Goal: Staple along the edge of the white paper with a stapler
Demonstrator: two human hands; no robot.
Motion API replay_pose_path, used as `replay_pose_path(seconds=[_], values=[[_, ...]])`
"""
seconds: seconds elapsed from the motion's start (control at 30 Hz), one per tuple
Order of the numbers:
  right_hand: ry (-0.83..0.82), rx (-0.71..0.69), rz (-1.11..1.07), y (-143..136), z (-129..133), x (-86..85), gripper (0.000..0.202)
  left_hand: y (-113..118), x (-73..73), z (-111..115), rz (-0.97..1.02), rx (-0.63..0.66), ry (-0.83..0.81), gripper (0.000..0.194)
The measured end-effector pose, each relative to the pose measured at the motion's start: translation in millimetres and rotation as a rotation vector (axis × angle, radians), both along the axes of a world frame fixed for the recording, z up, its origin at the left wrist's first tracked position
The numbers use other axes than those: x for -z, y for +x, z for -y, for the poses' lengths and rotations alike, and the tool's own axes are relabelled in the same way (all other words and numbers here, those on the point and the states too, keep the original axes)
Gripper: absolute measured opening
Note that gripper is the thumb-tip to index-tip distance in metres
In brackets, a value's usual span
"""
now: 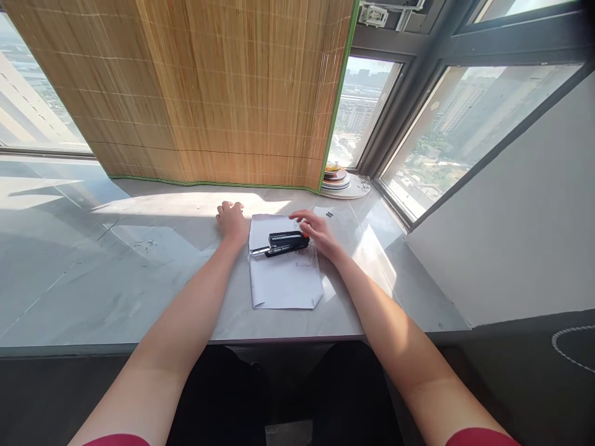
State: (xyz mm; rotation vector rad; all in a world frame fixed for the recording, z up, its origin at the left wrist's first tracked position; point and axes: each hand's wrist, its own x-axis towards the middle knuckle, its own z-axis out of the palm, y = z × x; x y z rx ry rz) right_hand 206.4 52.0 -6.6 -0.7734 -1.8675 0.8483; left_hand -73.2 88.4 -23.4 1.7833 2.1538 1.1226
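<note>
A black stapler (288, 243) lies on white paper sheets (284, 282), its metal strip sticking out to the left. My right hand (318, 230) is at the stapler's right end, fingers apart and reaching over its red part; whether they touch it is hard to tell. My left hand (233, 221) rests on the counter just left of the paper's top corner, fingers slightly curled and apart, with nothing seen in it. Printed text shows on the paper's right side, and its bottom corners are bent.
Small dark staple strips (330, 214) lie beyond my right hand. Stacked plates (335, 179) stand in the window corner. Loose staples (149, 246) are scattered on the counter (93, 291) at left. A bamboo blind (209, 93) hangs at the back.
</note>
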Motion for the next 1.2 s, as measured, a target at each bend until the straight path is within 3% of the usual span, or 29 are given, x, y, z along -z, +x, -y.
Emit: replay_pose_path(seconds=[0.07,0.13,0.23,0.37,0.47,0.6,0.9,1.2], values=[[0.047,-0.172,0.139,-8,8,-4.0,0.045,0,0.2,0,-0.038,-0.048,-0.011,0.021],[0.06,-0.208,0.221,-12,12,-2.8,0.047,0,0.6,0,-0.067,-0.059,-0.028,0.021],[0.041,-0.123,0.181,-13,10,4.7,0.041,1,0.7,-1,-0.059,-0.058,-0.016,0.023],[0.037,0.124,-0.033,-7,0,13.2,0.04,5,-2.4,-3,0.072,-0.039,0.059,0.03],[0.034,0.283,-0.078,-2,-6,14.6,0.039,9,-7.0,-4,0.262,0.079,0.185,0.022],[0.033,0.316,0.009,2,-8,13.8,0.033,18,-11.1,-4,0.38,0.295,0.286,0.015],[-0.003,0.338,0.057,3,-12,17.2,0.035,28,-7.3,-1,0.265,0.623,0.15,0.01],[-0.012,0.331,0.053,5,-12,14.7,0.033,34,-12.8,2,0.146,0.79,0.152,0.02]])
